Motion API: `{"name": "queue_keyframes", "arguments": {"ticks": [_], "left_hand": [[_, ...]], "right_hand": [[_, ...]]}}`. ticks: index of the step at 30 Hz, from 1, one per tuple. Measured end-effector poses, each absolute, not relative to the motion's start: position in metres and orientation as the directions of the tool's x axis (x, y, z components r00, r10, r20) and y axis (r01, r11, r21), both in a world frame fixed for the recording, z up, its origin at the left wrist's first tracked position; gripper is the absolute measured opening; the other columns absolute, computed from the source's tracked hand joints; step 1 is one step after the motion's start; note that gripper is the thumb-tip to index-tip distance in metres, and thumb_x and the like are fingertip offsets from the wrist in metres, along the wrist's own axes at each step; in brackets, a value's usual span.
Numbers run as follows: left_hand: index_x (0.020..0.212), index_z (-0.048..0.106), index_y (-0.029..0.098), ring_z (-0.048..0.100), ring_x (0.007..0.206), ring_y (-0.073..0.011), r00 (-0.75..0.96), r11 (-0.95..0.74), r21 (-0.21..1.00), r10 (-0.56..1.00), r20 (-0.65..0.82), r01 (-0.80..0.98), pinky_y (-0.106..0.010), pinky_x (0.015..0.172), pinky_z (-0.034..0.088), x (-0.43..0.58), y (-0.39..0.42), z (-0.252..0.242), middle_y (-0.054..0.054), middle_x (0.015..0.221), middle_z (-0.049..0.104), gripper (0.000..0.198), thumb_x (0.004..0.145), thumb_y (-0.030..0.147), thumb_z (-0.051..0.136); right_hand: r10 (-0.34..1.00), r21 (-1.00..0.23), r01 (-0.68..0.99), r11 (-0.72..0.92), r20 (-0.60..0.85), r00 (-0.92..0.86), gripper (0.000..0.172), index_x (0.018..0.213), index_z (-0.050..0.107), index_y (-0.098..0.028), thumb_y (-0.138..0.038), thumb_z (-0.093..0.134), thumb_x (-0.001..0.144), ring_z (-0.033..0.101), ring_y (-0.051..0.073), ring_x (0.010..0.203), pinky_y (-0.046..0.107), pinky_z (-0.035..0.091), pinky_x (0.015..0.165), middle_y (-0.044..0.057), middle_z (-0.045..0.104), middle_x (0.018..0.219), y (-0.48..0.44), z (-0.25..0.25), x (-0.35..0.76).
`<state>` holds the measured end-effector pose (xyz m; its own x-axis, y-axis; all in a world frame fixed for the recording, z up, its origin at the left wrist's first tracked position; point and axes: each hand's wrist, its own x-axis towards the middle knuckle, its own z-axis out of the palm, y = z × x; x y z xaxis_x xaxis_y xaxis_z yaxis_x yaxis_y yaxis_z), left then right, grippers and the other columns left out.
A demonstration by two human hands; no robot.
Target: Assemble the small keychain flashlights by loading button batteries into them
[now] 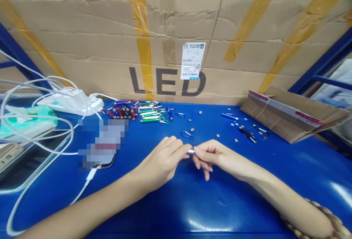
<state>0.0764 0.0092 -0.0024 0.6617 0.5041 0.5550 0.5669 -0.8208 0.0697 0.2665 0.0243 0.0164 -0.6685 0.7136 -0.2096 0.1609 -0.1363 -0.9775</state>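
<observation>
facing a big cardboard box [104, 48], creased and matte, crossed by shiny yellow tape [140, 29]. working over a smooth, glossy blue table [220, 202]. showing, toward the back left, a pile of slim metal tubes [150, 114] in green, purple, red and blue; nearer the middle, 1 loose, loop-shaped blue clip [187, 134]; to the right, scattered thin round discs [218, 135] and 1 black tube [247, 134] near an open, flat-sided brown carton [283, 119].

reaching in with bare forearms from both lower sides, meeting near the middle, over the table. curling the left hand [166, 160] with its back turned up; bending the right hand [213, 154] inward, with its lower fingers loosely spread beneath.

closing the grip of each hand to a tight pinch, both on 1 small, shiny silver piece [191, 151] between the fingertips, nearer than the loose clip. unable to tell of anything more hidden inside the left hand.
</observation>
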Motion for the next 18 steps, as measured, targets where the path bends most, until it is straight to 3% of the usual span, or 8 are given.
{"name": "queue_keyframes", "arguments": {"ticks": [4, 8, 14, 18], "left_hand": [[0.105, 0.055, 0.009, 0.045, 0.063, -0.0153, 0.688, -0.842, -0.053, 0.401, 0.605, 0.537, -0.028, 0.055, 0.034, 0.0756, 0.0055, -0.0009, -0.003, 0.068, 0.054, 0.026, 0.093, 0.013, 0.032], [0.106, 0.054, 0.009, 0.046, 0.063, -0.0154, 0.69, -0.843, -0.075, 0.381, 0.616, 0.532, -0.028, 0.055, 0.034, 0.0753, 0.0069, -0.0006, -0.004, 0.07, 0.056, 0.025, 0.092, 0.012, 0.034], [0.097, 0.058, 0.012, 0.045, 0.065, -0.0157, 0.581, -0.79, 0.155, 0.554, 0.596, 0.594, -0.027, 0.062, 0.039, 0.0778, 0.0111, -0.0019, -0.004, 0.071, 0.056, 0.022, 0.092, 0.018, 0.038], [0.1, 0.058, 0.014, 0.047, 0.067, -0.016, 0.57, -0.786, 0.212, 0.579, 0.584, 0.581, -0.028, 0.067, 0.041, 0.0778, 0.0116, -0.0024, -0.004, 0.074, 0.058, 0.023, 0.092, 0.019, 0.038]], "right_hand": [[0.635, -0.907, 0.004, -0.422, -0.299, -0.712, 0.035, 0.057, 0.055, -0.012, -0.041, 0.063, 0.074, 0.034, 0.003, 0.038, 0.019, 0.045, 0.04, -0.007, 0.037, 0.045, 0.0222, 0.0149, 0.2669], [0.538, -0.766, -0.096, -0.636, -0.351, -0.767, 0.032, 0.055, 0.044, -0.015, -0.031, 0.064, 0.074, 0.023, 0.002, 0.037, 0.015, 0.045, 0.036, -0.009, 0.028, 0.045, 0.0211, 0.0138, 0.2637], [0.562, -0.752, -0.157, -0.64, -0.318, -0.763, 0.028, 0.064, 0.043, -0.016, -0.033, 0.057, 0.082, 0.021, 0.002, 0.039, 0.013, 0.045, 0.036, -0.01, 0.023, 0.05, 0.0227, 0.0112, 0.2609], [0.581, -0.809, -0.125, -0.575, -0.296, -0.758, 0.032, 0.064, 0.044, -0.015, -0.039, 0.056, 0.082, 0.021, 0.002, 0.039, 0.013, 0.044, 0.033, -0.01, 0.024, 0.049, 0.0229, 0.0126, 0.2612]]}}
